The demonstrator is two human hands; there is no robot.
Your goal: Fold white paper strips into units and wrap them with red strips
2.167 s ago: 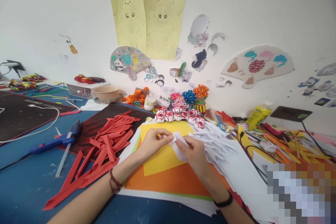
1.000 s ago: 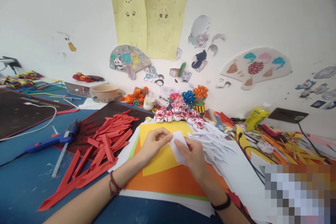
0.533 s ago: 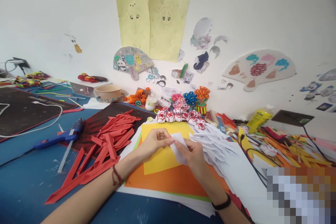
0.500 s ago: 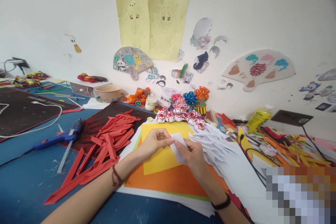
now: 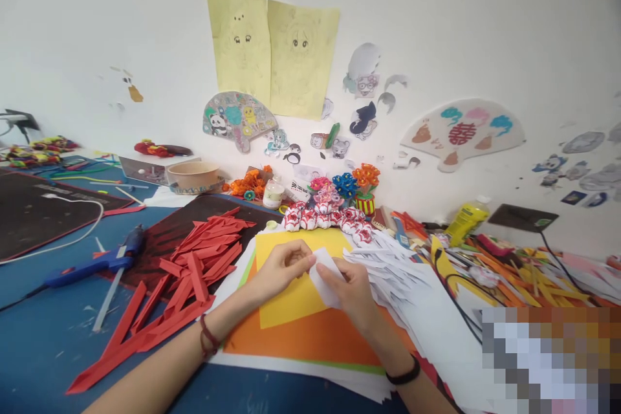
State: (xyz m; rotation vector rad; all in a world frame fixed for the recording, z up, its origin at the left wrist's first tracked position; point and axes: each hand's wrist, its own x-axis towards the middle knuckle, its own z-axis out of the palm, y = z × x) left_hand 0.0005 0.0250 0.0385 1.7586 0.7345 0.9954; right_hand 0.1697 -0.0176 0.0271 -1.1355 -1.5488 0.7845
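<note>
A small piece of white paper (image 5: 326,294) is pinched between both hands above the stacked coloured sheets. My left hand (image 5: 288,266) grips its upper left corner with thumb and fingertips. My right hand (image 5: 350,281) holds the paper's right side, the thumb lying across its face. Beneath them lie a yellow sheet (image 5: 279,304) and a larger orange sheet (image 5: 272,339). To the left is a pile of folded red paper strips (image 5: 194,272); white paper strips (image 5: 395,275) spread out on the right.
A blue glue gun (image 5: 104,265) rests at the left with its cord trailing. Red-and-white paper flowers (image 5: 325,217) stand behind the sheets, near a round tan container (image 5: 196,174). On the right are a yellow bottle (image 5: 466,221), black cables and scattered paper strips.
The view has shifted slightly, moving the whole scene a little left. Both hands still hold the white paper, and more of its face shows beside the right thumb.
</note>
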